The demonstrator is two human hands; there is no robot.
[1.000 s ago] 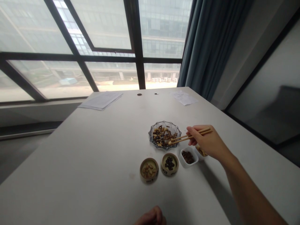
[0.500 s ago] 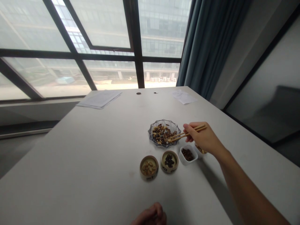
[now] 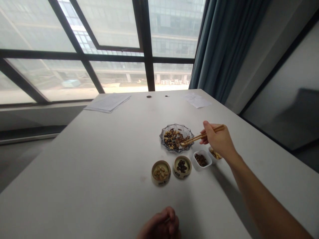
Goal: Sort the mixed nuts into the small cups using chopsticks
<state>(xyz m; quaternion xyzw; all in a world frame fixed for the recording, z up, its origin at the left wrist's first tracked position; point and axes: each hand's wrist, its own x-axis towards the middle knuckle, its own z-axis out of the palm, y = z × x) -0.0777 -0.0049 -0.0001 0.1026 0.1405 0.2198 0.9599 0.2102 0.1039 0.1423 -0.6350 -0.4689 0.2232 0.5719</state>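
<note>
And there it is, the chopsticks (image 3: 199, 136) have drawn together: a gap showed between their tips a second ago, and now they lie almost side by side, down in the right near part of the glass bowl (image 3: 185, 130), right at a pale piece (image 3: 183, 144), so the pinch looks tighter, perhaps with that piece caught between them. The right hand (image 3: 219, 139) has its fingers closed round the two sticks, thumb on top and a little raised, while the bowl sits where it was on the tabletop (image 3: 99, 166), its mix of seeds (image 3: 171, 139) spread across the bottom. Nearer the person, a round pot of tan seeds (image 3: 160, 173) stands just beside one of dark seeds (image 3: 182, 166), then a white dish (image 3: 202, 168) of brown bits. Down at the bottom edge the left hand (image 3: 161, 224) rests with its fingers loosely curled, cut off by the frame, and whether anything is inside I can't tell. Hard to read too is whether the tips truly grip the pale piece or only touch it, they're that small; and another dish with yellowish pieces (image 3: 214, 154) is partly hidden behind the right hand
</note>
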